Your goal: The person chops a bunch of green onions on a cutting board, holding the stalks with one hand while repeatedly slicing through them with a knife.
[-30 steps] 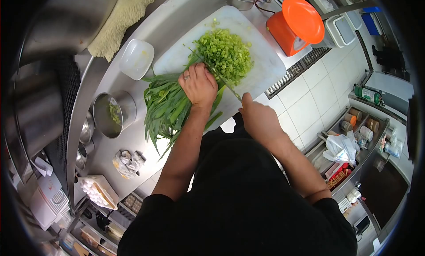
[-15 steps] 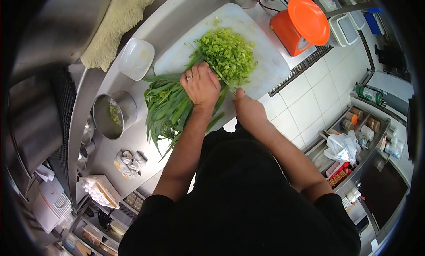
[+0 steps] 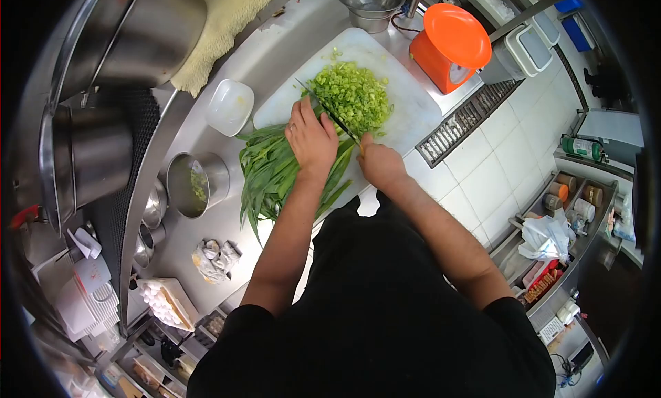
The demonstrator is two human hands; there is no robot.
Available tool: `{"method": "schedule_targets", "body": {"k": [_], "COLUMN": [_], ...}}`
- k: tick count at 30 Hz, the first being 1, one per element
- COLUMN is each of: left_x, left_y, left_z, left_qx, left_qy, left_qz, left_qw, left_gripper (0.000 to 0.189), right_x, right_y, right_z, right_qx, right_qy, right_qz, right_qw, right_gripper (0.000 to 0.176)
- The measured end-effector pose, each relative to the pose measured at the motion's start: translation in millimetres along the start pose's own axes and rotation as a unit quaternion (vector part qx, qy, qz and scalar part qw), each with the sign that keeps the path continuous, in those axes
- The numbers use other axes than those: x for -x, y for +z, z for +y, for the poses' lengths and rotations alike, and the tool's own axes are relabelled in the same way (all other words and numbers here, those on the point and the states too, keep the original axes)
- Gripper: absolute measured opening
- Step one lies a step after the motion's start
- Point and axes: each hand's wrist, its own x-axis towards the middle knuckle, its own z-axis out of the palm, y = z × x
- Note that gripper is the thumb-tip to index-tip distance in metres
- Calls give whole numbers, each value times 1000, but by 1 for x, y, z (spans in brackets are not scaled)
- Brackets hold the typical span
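My right hand (image 3: 381, 164) is closed round the handle of a knife (image 3: 333, 114), whose dark, narrow blade slants up and left across the cutting board. Beside the blade, my left hand (image 3: 312, 140) holds down a bunch of green onions (image 3: 272, 165), its fingers fairly straight and close together. The long leaves hang over the board's near edge. On the blade's other side lies a loose heap of chopped green onion (image 3: 354, 95). All this rests on a white cutting board (image 3: 416, 112).
An orange scale (image 3: 447, 50) stands right of the board, near metal bowls (image 3: 372, 9). At left are a white plastic container (image 3: 230, 107) and a metal pot (image 3: 217, 181) with green bits inside. A crumpled bag (image 3: 215, 260) and egg tray (image 3: 165, 305) lie nearer.
My left fingers have straightened over the bunch. The knife blade now shows more, lifted and tilted between my hand and the chopped heap. The whole view has shifted slightly.
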Motion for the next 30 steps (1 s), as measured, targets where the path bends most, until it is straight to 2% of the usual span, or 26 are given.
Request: {"method": "schedule_targets", "body": {"k": [1, 4, 7, 8, 11, 14, 20, 23, 27, 30], "left_x": [-5, -33, -67, -65, -66, -49, -20, 9, 35, 40], "left_y": [-3, -18, -46, -32, -33, -29, -32, -24, -10, 1], "left_z": [-1, -12, -10, -26, -31, -31, -9, 10, 10, 4], "left_qx": [-3, 10, -68, -83, -55, -40, -35, -71, -32, -23], "left_qy": [-5, -64, -69, -33, -24, -5, -76, -45, -18, 14], "left_qz": [-14, -154, -293, -253, -292, -280, -241, -135, -3, 53], "left_qw": [1000, 986, 951, 963, 954, 959, 967, 987, 999, 998], "left_gripper": [54, 69, 78, 79, 74, 67, 53, 47, 44, 41], "right_x": [1, 6, 8, 8, 6, 5, 3, -5, -13, -14], "right_y": [0, -6, -8, -7, -4, -6, -5, 2, 3, 4], "right_z": [-1, -4, -8, -8, -9, -12, -19, -20, -25, -27], "right_qx": [2, 9, 21, 27, 43, 46, 20, 5, 19, 24], "right_qy": [0, -5, -9, -9, -7, 1, -4, -4, 1, 8], "right_qz": [2, 12, 20, 21, 31, 29, 47, 47, 53, 39], "right_qw": [1000, 1000, 1000, 999, 999, 999, 999, 999, 998, 999], "right_gripper": [36, 43, 49, 51, 52, 52, 52, 57, 48, 46]}}
